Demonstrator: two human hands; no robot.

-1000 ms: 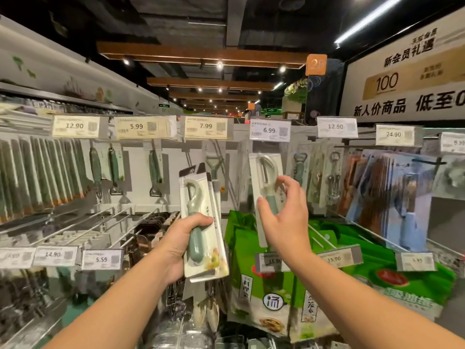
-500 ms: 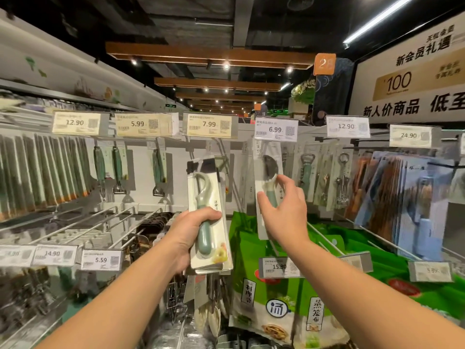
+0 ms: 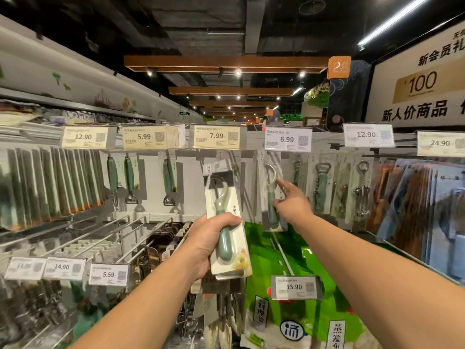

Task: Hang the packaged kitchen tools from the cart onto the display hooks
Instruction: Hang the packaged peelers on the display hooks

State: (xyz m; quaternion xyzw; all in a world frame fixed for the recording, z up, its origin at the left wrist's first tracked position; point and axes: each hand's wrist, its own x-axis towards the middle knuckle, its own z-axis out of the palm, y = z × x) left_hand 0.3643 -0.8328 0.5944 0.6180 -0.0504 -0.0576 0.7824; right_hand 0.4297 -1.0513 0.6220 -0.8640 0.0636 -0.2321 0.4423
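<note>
My left hand (image 3: 208,243) grips a small stack of packaged green-handled peelers (image 3: 226,222), held upright at centre in front of the display. My right hand (image 3: 292,202) is stretched forward to another packaged peeler (image 3: 270,192) that hangs under the 6.99 price tag (image 3: 288,139). Its fingers touch the right side of that pack. The hook itself is hidden behind the tag.
Several bare metal hooks (image 3: 108,235) stick out at lower left. Packaged tools hang left and right along the wall, with openers (image 3: 320,187) beside the peeler. Green bags (image 3: 297,298) hang below under a 15.90 tag. The cart is out of view.
My right hand pushed the single peeler pack up and back under the 6.99 tag, and its grip loosened to a touch. My left hand stayed in place with its stack.
</note>
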